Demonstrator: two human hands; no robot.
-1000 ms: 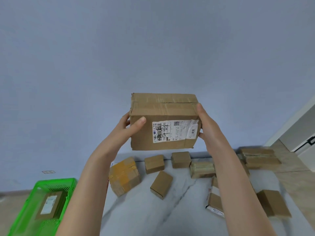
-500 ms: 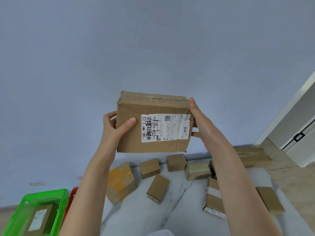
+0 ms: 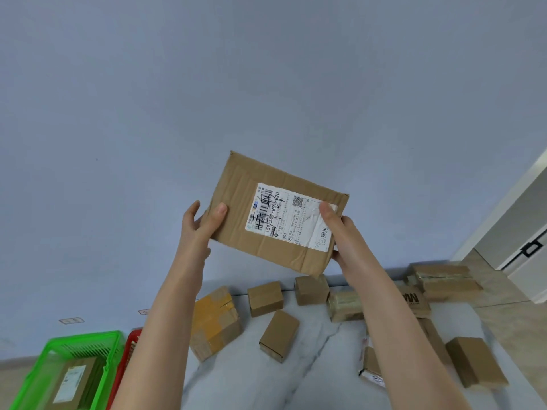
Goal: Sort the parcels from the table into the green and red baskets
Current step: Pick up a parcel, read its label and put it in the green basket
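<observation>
It is a plain, domestic-looking room given over to parcel sorting. A white marble-patterned table (image 3: 296, 389) stands against a bare pale blue-grey wall (image 3: 266, 84), strewn with small brown cardboard parcels (image 3: 279, 338). Left of the table sit a green plastic basket (image 3: 80, 340) and a red plastic basket (image 3: 131, 341). To its right, beige floor tiles (image 3: 509, 327) reach a white door with a black handle (image 3: 524, 276).

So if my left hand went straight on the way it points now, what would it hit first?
Your left hand grips the parcel by its left edge, so that comes first. Beyond it only the blue wall shows, though depth is unclear.
</observation>
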